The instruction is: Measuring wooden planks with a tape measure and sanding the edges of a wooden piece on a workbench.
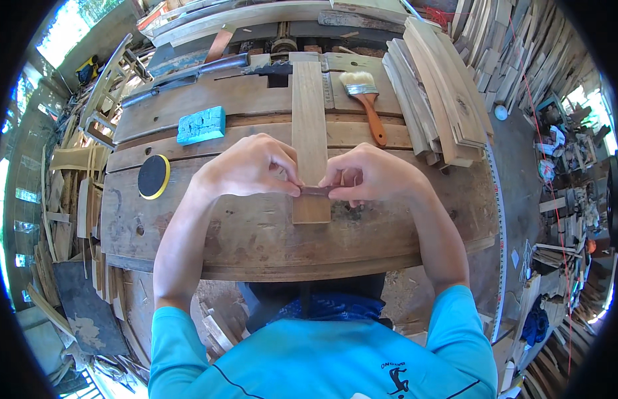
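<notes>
A flat, light-brown wooden board (310, 126) lies lengthwise on the workbench, pointing away from me. Across its near end runs a narrow reddish-brown strip (315, 191), pinched at both ends. My left hand (249, 166) grips the strip's left end between thumb and fingers, just beside the board's left edge. On the other side, my right hand (375, 174) pinches the right end in the same way. The strip rests on or just above the board; I cannot tell which, nor exactly what it is made of.
A blue block (201, 126) and a round black-and-yellow pad (154, 177) lie left on the workbench (256, 243). Right of the board is a brush (366, 106) with an orange handle, then stacked planks (442, 93). A long dark tool (186, 78) lies at the far left.
</notes>
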Demonstrator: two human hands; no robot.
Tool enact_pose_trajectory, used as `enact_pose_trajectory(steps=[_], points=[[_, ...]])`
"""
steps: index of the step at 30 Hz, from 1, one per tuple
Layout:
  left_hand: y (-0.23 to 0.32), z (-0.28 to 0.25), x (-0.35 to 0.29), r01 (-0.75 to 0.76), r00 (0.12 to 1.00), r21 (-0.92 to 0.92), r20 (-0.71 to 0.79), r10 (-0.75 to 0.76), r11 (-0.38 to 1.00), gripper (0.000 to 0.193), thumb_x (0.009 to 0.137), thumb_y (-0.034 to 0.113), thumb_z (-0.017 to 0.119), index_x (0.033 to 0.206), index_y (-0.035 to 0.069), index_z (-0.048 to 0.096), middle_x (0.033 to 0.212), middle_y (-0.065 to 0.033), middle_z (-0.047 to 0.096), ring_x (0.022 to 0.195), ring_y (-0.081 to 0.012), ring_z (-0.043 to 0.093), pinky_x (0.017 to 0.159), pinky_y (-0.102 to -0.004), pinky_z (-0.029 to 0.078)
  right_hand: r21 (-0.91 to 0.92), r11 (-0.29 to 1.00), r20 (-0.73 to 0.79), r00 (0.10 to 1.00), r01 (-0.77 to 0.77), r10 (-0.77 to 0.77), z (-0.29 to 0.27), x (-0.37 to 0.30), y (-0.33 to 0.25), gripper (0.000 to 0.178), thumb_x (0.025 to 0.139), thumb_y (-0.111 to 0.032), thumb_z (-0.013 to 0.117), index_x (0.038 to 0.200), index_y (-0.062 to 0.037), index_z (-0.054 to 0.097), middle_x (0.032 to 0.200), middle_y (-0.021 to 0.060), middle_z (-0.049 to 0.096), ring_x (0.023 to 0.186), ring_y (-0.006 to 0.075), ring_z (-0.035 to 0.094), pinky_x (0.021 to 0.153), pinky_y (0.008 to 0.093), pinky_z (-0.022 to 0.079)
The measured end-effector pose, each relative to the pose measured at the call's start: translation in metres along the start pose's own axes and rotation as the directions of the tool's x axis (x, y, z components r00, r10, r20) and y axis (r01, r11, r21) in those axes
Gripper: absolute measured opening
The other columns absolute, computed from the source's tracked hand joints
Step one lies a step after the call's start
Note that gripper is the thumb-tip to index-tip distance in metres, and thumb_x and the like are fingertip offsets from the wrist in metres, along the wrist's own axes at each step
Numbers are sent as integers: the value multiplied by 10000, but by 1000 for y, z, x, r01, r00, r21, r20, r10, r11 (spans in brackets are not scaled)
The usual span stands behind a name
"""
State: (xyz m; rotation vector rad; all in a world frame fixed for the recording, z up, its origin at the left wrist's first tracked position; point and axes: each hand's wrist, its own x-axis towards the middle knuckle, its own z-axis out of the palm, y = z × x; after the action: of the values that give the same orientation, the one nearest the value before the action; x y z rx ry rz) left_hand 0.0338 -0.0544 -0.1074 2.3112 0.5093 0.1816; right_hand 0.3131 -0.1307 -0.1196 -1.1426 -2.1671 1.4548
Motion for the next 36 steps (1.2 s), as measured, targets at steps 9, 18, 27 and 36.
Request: enact_pose_trajectory(steps=[9,18,27,36], points=[[3,5,2,3,991,-17,132,0,1000,188,855,271,888,949,111,861,891,-25,766,778,-243,684,719,-390,527,56,998,161,987,-32,23,-4,-2,-1,178,993,-103,816,1128,3,767,870,91,804,693,142,787,610,264,599],[-1,7,3,36,994,-22,103,-34,999,176,855,252,890,943,103,859,894,-37,762,777,-218,673,717,-375,527,85,996,82,997,-14,7,-3,-1,9,162,994,-80,808,1131,2,782,861,68,806,680,118,775,609,249,605],[5,14,4,-21,971,-79,238,40,997,174,869,241,878,958,95,846,898,-52,762,816,-225,733,747,-370,577,159,987,153,988,-26,1,-3,-2,6,155,976,-53,827,1121,1,836,848,65,805,663,100,739,615,245,596],[-10,11,6,-15,985,-169,165,44,985,155,905,195,877,1004,82,836,936,-52,733,785,-182,663,725,-334,540,200,977,138,989,-74,46,-12,0,7,189,983,-59,821,1165,-5,813,863,58,802,679,95,742,617,244,584]])
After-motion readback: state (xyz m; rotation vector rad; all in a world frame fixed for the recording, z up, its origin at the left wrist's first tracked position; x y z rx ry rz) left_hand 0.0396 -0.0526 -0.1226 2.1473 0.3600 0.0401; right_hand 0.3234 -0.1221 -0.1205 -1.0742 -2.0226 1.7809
